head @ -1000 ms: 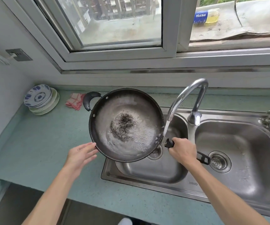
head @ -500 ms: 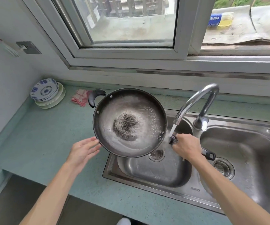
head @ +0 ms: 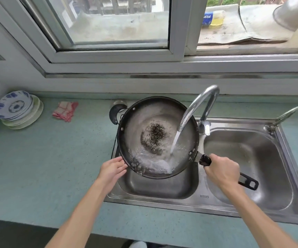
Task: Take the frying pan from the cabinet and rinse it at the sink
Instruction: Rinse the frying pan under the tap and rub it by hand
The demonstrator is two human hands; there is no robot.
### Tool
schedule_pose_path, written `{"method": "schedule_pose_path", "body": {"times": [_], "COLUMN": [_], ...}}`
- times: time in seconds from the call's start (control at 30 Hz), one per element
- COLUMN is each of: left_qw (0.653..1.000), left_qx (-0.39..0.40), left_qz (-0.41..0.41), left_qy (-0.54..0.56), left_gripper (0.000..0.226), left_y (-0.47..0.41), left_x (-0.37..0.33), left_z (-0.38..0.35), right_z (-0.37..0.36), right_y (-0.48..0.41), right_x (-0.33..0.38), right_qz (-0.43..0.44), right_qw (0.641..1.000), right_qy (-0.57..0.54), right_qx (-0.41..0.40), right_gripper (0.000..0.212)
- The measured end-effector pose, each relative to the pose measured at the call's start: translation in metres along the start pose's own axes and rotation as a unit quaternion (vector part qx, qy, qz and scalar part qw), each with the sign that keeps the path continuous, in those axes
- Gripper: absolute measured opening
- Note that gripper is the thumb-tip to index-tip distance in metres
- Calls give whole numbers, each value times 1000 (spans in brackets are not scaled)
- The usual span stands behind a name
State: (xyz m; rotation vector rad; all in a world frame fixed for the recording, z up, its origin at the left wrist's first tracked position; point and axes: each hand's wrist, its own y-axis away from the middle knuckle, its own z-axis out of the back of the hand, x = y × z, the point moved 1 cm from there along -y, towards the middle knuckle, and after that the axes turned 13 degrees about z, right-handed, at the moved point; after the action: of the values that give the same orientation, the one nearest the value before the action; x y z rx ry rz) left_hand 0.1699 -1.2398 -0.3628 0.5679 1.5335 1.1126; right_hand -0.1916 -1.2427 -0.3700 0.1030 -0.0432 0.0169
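A dark round frying pan (head: pixel 144 122), worn grey inside with a black burnt patch at its middle, hangs over the left basin of the steel double sink (head: pixel 162 192). Water runs from the curved tap (head: pixel 196 104) into the pan's near right side and foams along the near rim. My right hand (head: pixel 221 170) grips the pan's long black handle. Touching the pan's near left rim from outside is my left hand (head: pixel 113 168), with its fingers together. A short black helper handle sticks out at the pan's far left.
A stack of blue-and-white plates (head: pixel 16 109) stands at the counter's far left, with a red checked cloth (head: pixel 66 110) beside it. The right basin (head: pixel 252 169) holds nothing. A second small tap (head: pixel 284 115) stands at the sink's far right corner. A window frame runs along the back wall.
The pan has moved right, under the tap, and water now falls into it instead of beside it. My left hand has come up against the pan's rim.
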Motion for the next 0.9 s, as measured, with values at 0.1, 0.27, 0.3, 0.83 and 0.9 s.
{"method": "schedule_pose_path", "body": {"times": [0.1,0.27,0.3,0.83,0.9], "left_qw": [1000,999,999,992,992], "left_qx": [5,21,25,35,28], "left_qz": [18,37,43,98,96], "left_qy": [12,-16,-17,76,82], "left_gripper": [51,52,52,23,21], "left_y": [-8,-12,-13,-15,-12], "left_x": [-4,-1,0,-5,-9], "left_z": [-13,-24,-24,-28,-19], "right_z": [0,5,6,16,14], "right_y": [8,14,12,-32,-38], "right_x": [-3,-7,-9,-12,-6], "right_qz": [-19,-13,-6,70,75], "right_qw": [999,996,996,989,989], "right_qy": [-19,-23,-13,17,-2], "right_qx": [-29,-80,-89,-128,-131], "right_gripper": [24,31,31,37,40]}}
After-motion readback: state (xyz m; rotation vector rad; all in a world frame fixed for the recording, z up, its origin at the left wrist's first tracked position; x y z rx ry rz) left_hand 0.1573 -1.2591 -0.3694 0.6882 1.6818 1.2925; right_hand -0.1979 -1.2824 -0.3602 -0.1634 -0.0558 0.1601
